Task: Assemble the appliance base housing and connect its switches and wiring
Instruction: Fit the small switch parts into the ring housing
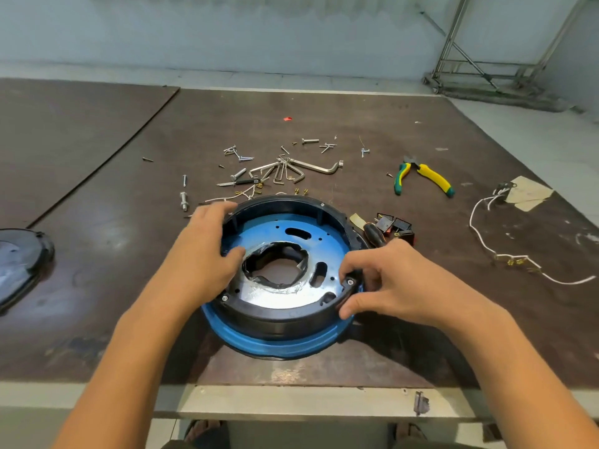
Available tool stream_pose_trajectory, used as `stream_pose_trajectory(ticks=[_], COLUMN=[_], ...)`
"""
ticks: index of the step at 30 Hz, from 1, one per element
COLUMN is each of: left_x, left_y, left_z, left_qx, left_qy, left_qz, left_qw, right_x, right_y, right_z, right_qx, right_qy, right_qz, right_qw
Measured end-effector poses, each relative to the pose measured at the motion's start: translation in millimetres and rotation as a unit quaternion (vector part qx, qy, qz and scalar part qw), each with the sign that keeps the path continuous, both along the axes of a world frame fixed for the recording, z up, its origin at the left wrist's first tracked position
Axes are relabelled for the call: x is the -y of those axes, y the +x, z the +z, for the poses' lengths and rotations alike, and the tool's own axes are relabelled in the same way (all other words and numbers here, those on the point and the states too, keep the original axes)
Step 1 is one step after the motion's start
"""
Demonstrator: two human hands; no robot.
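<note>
My left hand [207, 254] curls over the round black plastic housing ring [282, 317]; my right hand [398, 283] pinches its right rim.

This is a workshop, a plain assembly or repair bench rather than a home. The desk [97, 286] is a scuffed dark board on a metal frame, strewn with loose screws [240, 155], a bunch of hex keys [285, 171] and green-and-yellow pliers [421, 176] (white wire [479, 234] trails at the right). Behind stand a bare pale wall [259, 27] and what looks like a metal scaffold frame [470, 59], too blurred to be sure.
</note>
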State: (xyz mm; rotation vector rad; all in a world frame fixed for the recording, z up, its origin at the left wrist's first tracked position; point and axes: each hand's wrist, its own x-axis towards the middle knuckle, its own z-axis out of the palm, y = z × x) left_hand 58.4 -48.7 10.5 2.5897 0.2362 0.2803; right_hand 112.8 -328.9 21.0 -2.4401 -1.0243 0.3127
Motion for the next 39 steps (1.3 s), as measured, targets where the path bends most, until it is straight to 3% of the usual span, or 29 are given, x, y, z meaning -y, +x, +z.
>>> stream_pose_trajectory(ticks=[4, 7, 10, 12, 15, 18, 20, 25, 28, 30, 32, 39], left_x=[19, 54, 90, 106, 123, 126, 123, 111, 102, 99, 99, 105], left_y=[-3, -12, -24, -24, -16, -6, 0, 2, 2, 0, -5, -15], left_z=[18, 30, 26, 21, 9, 3, 6, 12, 12, 11, 9, 11], left_qx=[0.117, 0.095, 0.026, 0.032, 0.012, -0.038, -0.078, -0.143, -0.156, -0.143, -0.118, -0.063], left_qy=[0.034, -0.031, 0.012, 0.033, 0.077, 0.089, 0.044, -0.056, -0.103, -0.133, -0.139, -0.104], left_qz=[0.042, -0.060, -0.163, -0.160, -0.146, -0.169, -0.182, -0.205, -0.190, -0.161, -0.136, -0.111], left_qw=[0.992, 0.993, 0.986, 0.986, 0.986, 0.981, 0.979, 0.967, 0.964, 0.967, 0.974, 0.986], right_x=[-8, -10, 6, 21, 41, 51, 52, 52, 48, 44, 40, 31], right_y=[-9, -13, -1, 16, 43, 57, 58, 52, 38, 28, 18, -8], right_z=[-2, -4, -6, -16, -40, -56, -59, -45, -27, -20, -18, -24], right_qx=[0.036, 0.027, -0.091, -0.004, 0.167, 0.120, 0.111, 0.053, -0.073, -0.155, -0.202, -0.234], right_qy=[-0.006, 0.013, 0.172, 0.251, 0.171, -0.007, -0.038, 0.163, 0.350, 0.419, 0.444, 0.465], right_qz=[-0.018, 0.000, -0.006, -0.133, -0.316, -0.353, -0.355, -0.375, -0.306, -0.239, -0.205, -0.157], right_qw=[0.999, 1.000, 0.981, 0.959, 0.918, 0.928, 0.928, 0.911, 0.882, 0.862, 0.849, 0.840])
